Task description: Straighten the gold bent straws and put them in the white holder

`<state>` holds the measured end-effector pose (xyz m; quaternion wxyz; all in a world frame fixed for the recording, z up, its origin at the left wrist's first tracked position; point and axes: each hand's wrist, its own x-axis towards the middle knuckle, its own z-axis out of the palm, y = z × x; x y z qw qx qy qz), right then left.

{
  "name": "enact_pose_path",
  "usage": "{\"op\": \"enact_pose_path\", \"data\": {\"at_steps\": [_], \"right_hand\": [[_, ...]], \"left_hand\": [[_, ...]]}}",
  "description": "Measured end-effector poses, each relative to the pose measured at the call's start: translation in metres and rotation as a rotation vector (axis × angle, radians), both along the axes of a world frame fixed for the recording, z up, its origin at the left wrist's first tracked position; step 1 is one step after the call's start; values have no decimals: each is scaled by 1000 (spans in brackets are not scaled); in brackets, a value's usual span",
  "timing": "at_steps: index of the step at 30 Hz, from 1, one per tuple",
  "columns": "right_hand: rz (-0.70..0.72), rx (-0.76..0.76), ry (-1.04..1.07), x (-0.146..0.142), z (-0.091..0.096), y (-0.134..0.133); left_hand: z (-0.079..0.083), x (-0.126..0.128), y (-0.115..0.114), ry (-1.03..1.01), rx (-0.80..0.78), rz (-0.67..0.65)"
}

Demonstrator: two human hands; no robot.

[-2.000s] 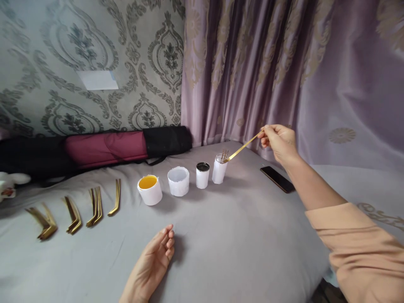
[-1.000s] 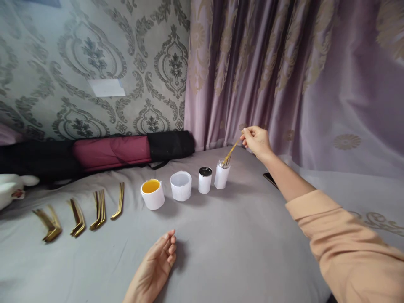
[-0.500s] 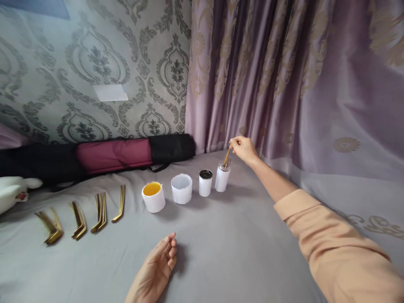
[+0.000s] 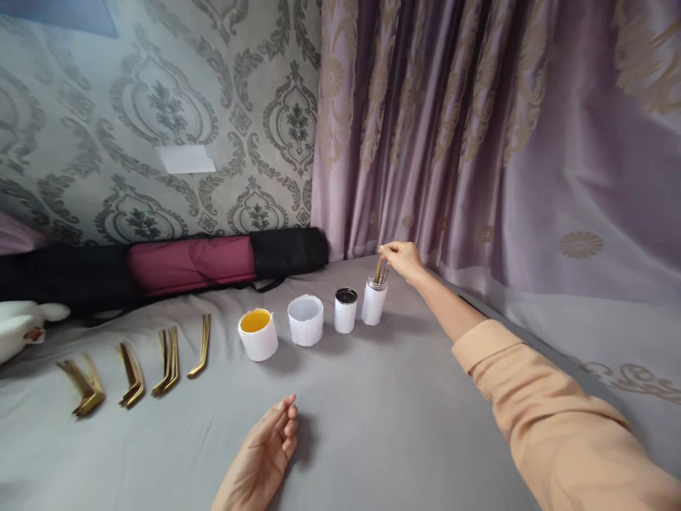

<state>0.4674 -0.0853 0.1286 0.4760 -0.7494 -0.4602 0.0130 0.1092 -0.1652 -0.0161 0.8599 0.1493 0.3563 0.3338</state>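
My right hand (image 4: pixel 403 258) pinches the top of a gold metal straw (image 4: pixel 378 268), whose lower part is inside the white-wrapped jar (image 4: pixel 374 306) at the right end of the row. Several thin dark sticks or straws stand beside it there; their lower parts are hidden. Next to the jar is a narrow can (image 4: pixel 345 317) with a dark inside. Resting on the grey sheet, my left hand (image 4: pixel 264 443) is open and holds nothing, palm turned sideways, fingers loosely curved. It lies in front of a white tub (image 4: pixel 306 328) and a yellow-lined tub (image 4: pixel 260 344).
To the left lie several bunches of bent gold straws (image 4: pixel 168 369) on the grey sheet (image 4: pixel 372 426). Behind them is a long black and maroon bag (image 4: pixel 191 264) along the wall. A white plush toy (image 4: pixel 24 326) sits at the left edge. A purple curtain (image 4: pixel 415 128) hangs behind the jar.
My right hand has moved slightly left and down, and the gold straw stands more upright and a little deeper in the jar. My left hand has barely moved.
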Motion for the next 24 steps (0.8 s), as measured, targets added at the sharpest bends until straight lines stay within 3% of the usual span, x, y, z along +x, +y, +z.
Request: {"op": "enact_pose_path", "data": {"at_steps": [10, 24], "right_hand": [[-33, -27, 116, 8, -10, 5], [46, -22, 275, 8, -14, 3]], "left_hand": [[3, 0, -1, 12, -7, -1], [2, 2, 0, 17, -7, -2]]}}
